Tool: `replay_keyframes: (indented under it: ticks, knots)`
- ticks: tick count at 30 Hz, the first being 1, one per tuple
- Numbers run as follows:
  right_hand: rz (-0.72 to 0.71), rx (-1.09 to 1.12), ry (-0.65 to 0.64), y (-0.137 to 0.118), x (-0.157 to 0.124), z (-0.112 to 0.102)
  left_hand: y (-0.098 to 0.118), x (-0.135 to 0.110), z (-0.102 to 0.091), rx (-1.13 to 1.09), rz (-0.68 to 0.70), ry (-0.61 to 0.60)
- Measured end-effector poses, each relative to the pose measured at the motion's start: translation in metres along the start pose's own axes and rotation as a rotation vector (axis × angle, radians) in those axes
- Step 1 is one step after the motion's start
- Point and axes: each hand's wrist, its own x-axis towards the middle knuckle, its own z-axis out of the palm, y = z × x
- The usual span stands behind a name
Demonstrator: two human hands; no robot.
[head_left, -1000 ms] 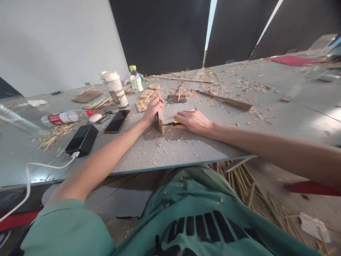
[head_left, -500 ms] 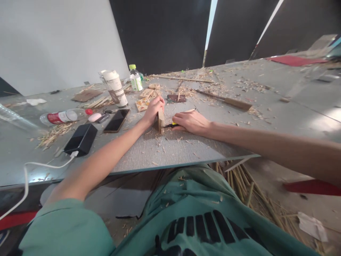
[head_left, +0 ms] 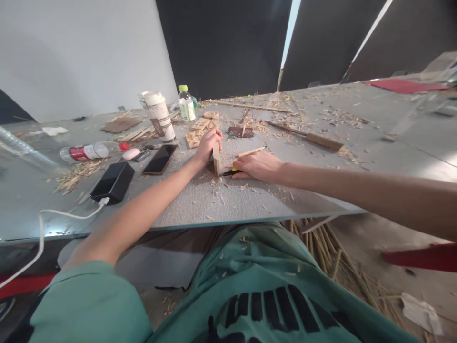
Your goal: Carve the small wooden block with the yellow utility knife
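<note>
Two-handed work at a grey table [head_left: 178, 207]. The left hand [head_left: 209, 145] grips the upper part of a small wooden board [head_left: 216, 163], its fingers bent close together over the top; the thumb's placement cannot be told. The board stands upright on edge near the table's front, between the hands. The right hand [head_left: 257, 165] closes around a slim black-and-yellow tool [head_left: 227, 173] — dark tip toward the board's lower end, contact indistinct — with its fingers curled together. A pale stick [head_left: 252, 151] lies along that hand's far side; whether it is gripped is unclear. Beyond the left forearm lies a smartphone [head_left: 160, 159], with a black box [head_left: 113, 183] nearer the edge, a white cable [head_left: 73, 216] plugged into it. Wood shavings [head_left: 343, 117] litter the surface.
</note>
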Motion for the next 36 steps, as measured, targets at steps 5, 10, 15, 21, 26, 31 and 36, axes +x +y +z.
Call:
replay_keyframes:
  ticks: [5, 10, 15, 21, 26, 31, 36]
  knots:
    - [0.002, -0.019, -0.017, -0.003, 0.001, -0.004, 0.005, -0.003, 0.0, -0.015, -0.014, 0.004]
    - [-0.011, -0.003, -0.023, 0.0, 0.003, -0.005, 0.003, -0.002, -0.001, -0.062, -0.048, 0.015]
    - [-0.023, 0.045, 0.009, 0.005, 0.002, -0.001, -0.001, -0.002, -0.005, -0.141, -0.075, 0.05]
    - [0.094, 0.135, 0.2, 0.014, -0.008, 0.011, 0.001, -0.007, -0.01, -0.199, -0.105, 0.053]
    - [0.122, 0.231, 0.271, 0.02, -0.009, 0.014, 0.003, -0.008, -0.01, -0.166, -0.098, 0.038]
    - [0.122, 0.295, 0.311, 0.021, -0.013, 0.009, 0.005, -0.009, -0.009, -0.115, -0.081, 0.02]
    - [0.114, 0.314, 0.343, 0.023, -0.017, 0.005, 0.006, -0.011, -0.009, -0.066, -0.07, 0.011]
